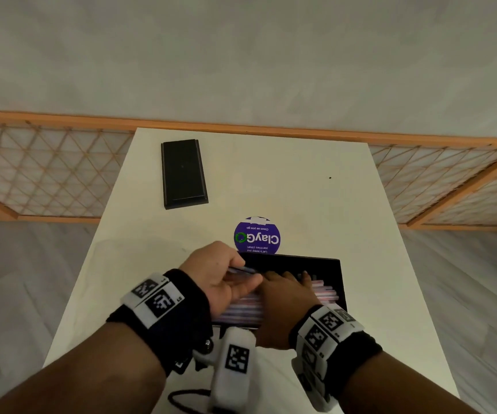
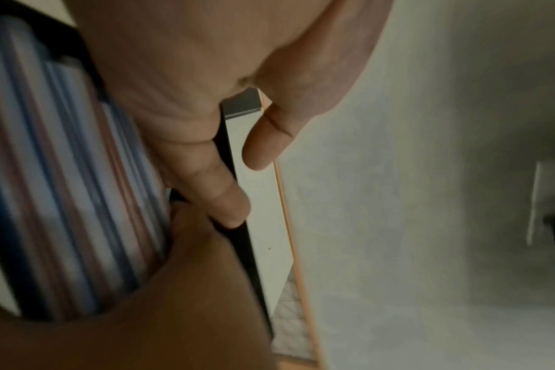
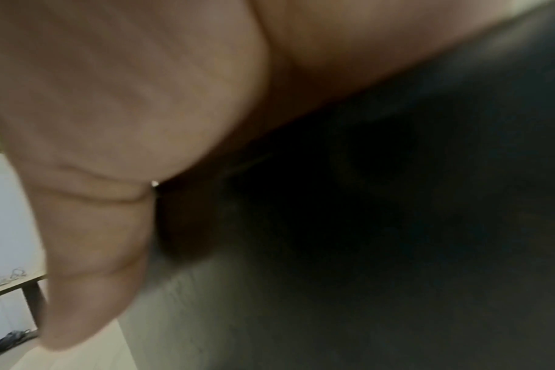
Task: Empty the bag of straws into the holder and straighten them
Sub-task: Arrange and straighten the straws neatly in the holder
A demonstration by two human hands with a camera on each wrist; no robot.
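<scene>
A black straw holder point(image 1: 339, 273) lies on the white table point(image 1: 301, 180), and several striped straws point(image 1: 326, 289) lie lengthwise in it. My right hand point(image 1: 283, 294) rests flat on the straws with its fingers spread. At the holder's left end, my left hand point(image 1: 220, 273) is turned on its side with its fingers against the straws. The left wrist view shows those fingers point(image 2: 206, 180) fairly straight beside the blue and pink straws point(image 2: 64, 175), along the holder's black wall point(image 2: 247, 250), with the thumb apart. The right wrist view shows only my blurred palm point(image 3: 111, 100) over darkness.
A flat black lid point(image 1: 183, 174) lies at the table's far left. A round purple sticker point(image 1: 257, 236) sits just beyond the holder. A faint clear outline, perhaps the bag point(image 1: 139, 255), lies left of my hands. A wooden lattice rail point(image 1: 47, 174) runs behind the table.
</scene>
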